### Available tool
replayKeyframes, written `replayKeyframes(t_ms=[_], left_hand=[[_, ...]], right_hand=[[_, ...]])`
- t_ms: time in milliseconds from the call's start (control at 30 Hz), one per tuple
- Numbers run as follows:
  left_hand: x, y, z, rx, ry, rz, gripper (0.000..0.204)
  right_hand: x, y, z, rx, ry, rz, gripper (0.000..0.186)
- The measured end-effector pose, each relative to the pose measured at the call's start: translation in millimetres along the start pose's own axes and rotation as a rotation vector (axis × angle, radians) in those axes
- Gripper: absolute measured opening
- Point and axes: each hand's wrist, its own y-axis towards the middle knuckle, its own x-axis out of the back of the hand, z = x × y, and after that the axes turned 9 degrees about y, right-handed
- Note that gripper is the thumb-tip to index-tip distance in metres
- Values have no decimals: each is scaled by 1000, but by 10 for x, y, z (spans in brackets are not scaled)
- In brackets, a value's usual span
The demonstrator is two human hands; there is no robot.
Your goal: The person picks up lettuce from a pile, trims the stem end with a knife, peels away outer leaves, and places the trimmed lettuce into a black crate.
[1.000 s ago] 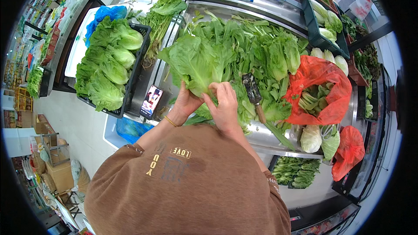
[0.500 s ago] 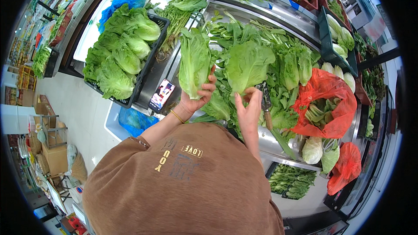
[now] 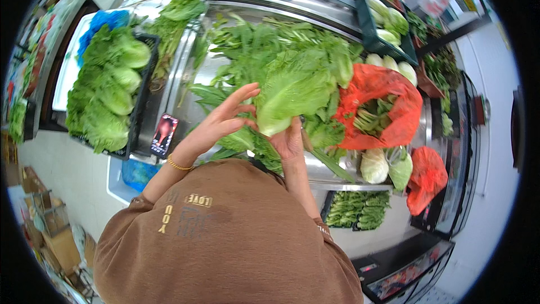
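Note:
A green romaine lettuce is held up over the steel counter by my right hand, whose fingers are partly hidden behind its pale base. My left hand, wearing a gold bracelet, is just left of the lettuce with its fingers spread. Loose leafy greens lie beneath and behind. A phone with a lit screen lies left of my hands on the steel. A red plastic bag of greens is to the right.
A black crate of lettuces stands left, a blue bag behind it. A green crate of cabbages is back right. Pale cabbages and another red bag sit front right. A crate of greens is below the counter.
My left hand has let go of the lettuce and opened, while my right hand now holds a lettuce by its base, tilted rightward. The whole view has shifted, so surroundings appear further left.

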Motion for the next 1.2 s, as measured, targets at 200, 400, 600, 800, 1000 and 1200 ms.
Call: replayKeyframes(t_ms=[200,400,600,800,1000,1200], left_hand=[[20,-52,69,159,-8,67,71],[0,-73,205,260,-35,33,63],[-42,-106,211,205,71,66,76],[-25,-280,311,106,314,11,96],[76,-484,530,106,79,-270,103],[250,-565,773,106,-512,-386,80]], right_hand=[[377,-187,-29,-10,479,276,89],[487,-258,-6,-12,309,327,99],[484,-314,-30,46,-94,205,101],[503,-340,-63,15,-337,23,95],[-200,-2,-251,219,-1034,-101,93],[-695,75,-589,426,-1836,231,89]])
